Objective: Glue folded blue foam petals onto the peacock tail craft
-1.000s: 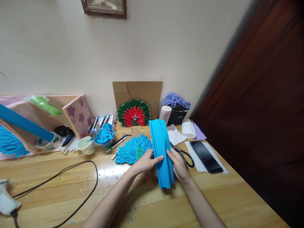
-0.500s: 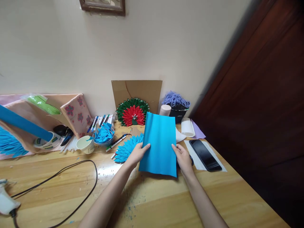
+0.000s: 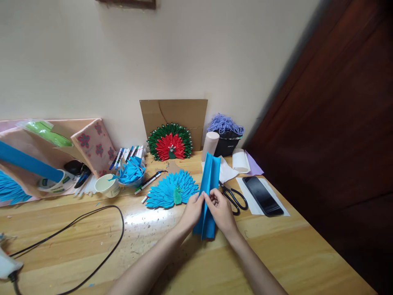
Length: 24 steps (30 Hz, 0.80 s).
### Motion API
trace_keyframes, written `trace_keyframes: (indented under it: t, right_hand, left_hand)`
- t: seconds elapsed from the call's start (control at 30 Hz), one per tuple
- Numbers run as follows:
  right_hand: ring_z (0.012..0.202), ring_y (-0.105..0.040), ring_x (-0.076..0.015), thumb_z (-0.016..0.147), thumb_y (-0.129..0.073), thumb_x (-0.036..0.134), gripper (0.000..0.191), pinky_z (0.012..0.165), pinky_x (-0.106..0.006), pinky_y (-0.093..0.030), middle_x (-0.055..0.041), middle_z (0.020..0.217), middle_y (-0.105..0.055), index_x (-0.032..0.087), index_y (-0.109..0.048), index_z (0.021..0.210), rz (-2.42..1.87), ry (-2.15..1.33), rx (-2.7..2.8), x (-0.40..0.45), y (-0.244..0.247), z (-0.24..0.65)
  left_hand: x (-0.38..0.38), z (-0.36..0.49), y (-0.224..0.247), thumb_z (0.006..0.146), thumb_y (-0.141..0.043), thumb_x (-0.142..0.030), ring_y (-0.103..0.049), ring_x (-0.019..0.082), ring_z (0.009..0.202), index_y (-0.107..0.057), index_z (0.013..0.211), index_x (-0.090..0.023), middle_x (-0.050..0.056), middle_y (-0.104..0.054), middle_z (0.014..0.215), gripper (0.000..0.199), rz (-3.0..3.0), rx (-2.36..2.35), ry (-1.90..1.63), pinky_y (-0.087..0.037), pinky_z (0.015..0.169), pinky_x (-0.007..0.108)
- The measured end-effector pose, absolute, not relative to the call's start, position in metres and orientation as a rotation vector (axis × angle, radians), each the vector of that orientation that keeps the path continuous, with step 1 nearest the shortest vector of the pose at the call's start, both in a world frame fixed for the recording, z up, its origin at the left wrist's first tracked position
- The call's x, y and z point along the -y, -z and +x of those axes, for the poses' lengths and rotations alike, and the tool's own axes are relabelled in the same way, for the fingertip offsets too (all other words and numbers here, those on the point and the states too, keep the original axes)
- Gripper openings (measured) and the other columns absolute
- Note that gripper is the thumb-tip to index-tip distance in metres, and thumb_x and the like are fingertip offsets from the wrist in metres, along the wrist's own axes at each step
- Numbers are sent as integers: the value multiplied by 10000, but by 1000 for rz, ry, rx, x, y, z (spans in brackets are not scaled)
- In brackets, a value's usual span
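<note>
Both hands pinch a blue sheet of paper [image 3: 208,223], which is folded lengthwise into pleats and held above the table. My left hand [image 3: 193,209] grips its left side, and my right hand [image 3: 220,208] grips the right, their fingertips meeting near the central fold. Just left of the paper lies a blue paper peacock [image 3: 168,190] with a green body. Black-handled scissors [image 3: 235,198] rest to the right of my right hand, their blades partly hidden.
A phone [image 3: 263,196] lies on white paper at right. Along the wall stand a red and green peacock [image 3: 170,143], a pink cylinder [image 3: 210,145] and a box of purple yarn [image 3: 225,127]. At left are a paper cup [image 3: 107,186], blue scraps [image 3: 131,170] and a looped black cable [image 3: 123,229].
The blue paper was spread flat between my hands; now it is folded into a narrow pleated strip. My hands have come together, uncovering the blue peacock and the scissors.
</note>
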State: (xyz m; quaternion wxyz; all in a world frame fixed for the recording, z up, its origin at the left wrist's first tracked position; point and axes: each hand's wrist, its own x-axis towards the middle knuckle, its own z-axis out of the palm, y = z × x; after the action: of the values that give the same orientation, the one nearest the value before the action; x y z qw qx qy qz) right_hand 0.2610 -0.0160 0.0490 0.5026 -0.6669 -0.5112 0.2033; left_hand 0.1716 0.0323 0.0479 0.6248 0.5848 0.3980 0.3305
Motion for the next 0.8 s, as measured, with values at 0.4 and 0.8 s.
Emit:
trace_keyframes:
  t: [0.4, 0.8]
  right_hand:
    - [533, -487, -129, 846, -426, 372, 255, 508, -226, -352, -3, 628, -567, 190, -558, 726, -1627, -512, 1315, 19, -56, 263]
    - [782, -581, -186, 669, -640, 439, 371, 672, -282, -461, -84, 923, -633, 164, -575, 909, -1370, -896, 847, 5, -41, 302]
  left_hand:
    - [-30, 171, -51, 713, -489, -600, -550, 205, 829, -599, 751, -115, 72, -642, 787, 498, 1145, -794, -747, -403, 785, 305]
    - [-45, 160, -51, 721, -546, -538, -621, 244, 834, -620, 962, -119, 115, -682, 914, 488, 956, -744, -627, -457, 792, 360]
